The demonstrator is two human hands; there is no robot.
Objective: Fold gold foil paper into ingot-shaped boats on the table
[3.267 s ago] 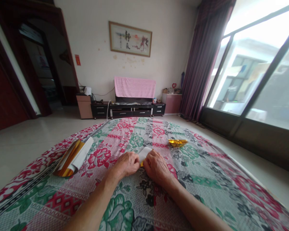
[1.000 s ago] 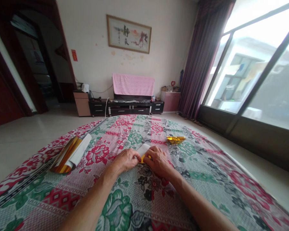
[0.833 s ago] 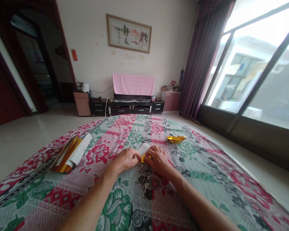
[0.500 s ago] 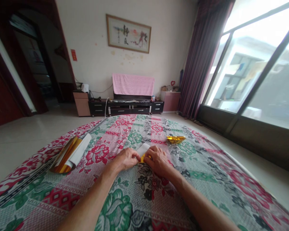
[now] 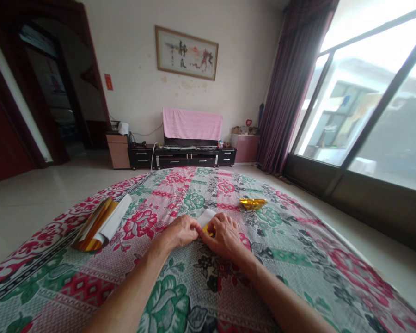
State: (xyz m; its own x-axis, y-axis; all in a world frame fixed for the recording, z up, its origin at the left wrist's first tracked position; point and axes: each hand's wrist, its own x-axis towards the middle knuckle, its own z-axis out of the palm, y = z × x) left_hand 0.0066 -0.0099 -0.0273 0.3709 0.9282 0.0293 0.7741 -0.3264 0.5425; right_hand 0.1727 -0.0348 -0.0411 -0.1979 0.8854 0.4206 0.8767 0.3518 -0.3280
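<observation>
A sheet of gold foil paper [image 5: 206,214], white on its back, lies partly folded on the flowered tablecloth [image 5: 180,282]. My left hand [image 5: 184,231] pinches its near left edge with closed fingers. From the other side my right hand [image 5: 224,233] presses on the paper, its thumb bent in toward the left fingertips and its fingers curled over the right part. A strip of gold shows between the hands; the rest of the fold is hidden under the right fingers. Beyond the right hand sits a folded gold paper ingot [image 5: 253,204].
A loose stack of gold and white paper sheets [image 5: 102,224] lies curled at the table's left. Past the far table edge stand a low black cabinet [image 5: 187,159] and a screen under a pink cloth [image 5: 193,123]. A purple curtain [image 5: 291,92] hangs beside the window on the right.
My right thumb has slid left and nearer, closer to the left fingertips, and covers more of the gold strip. The ingot and the paper stack stay where they were.
</observation>
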